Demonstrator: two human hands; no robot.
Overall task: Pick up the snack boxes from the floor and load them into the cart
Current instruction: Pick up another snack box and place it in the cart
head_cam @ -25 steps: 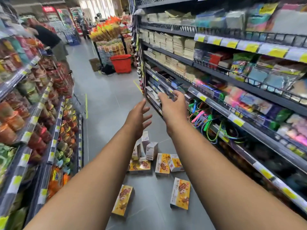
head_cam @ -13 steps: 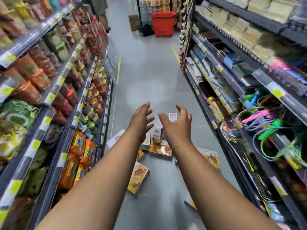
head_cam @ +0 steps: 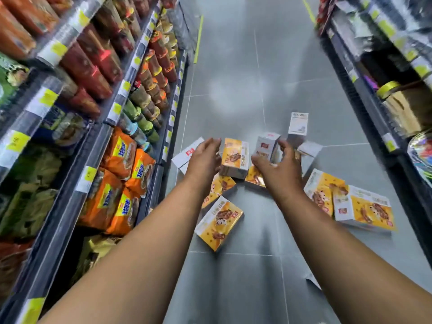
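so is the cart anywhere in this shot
No, only snack boxes on the floor, the left hand, the right hand and stocked shelves show.

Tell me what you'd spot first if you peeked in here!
A jumble of yellow-and-white cardboard snack boxes lies scattered on the grey tiled floor mid-aisle. A person's left hand and right hand reach down, open, either side of one upright box. Bright orange crinkly bags sit low on the left.
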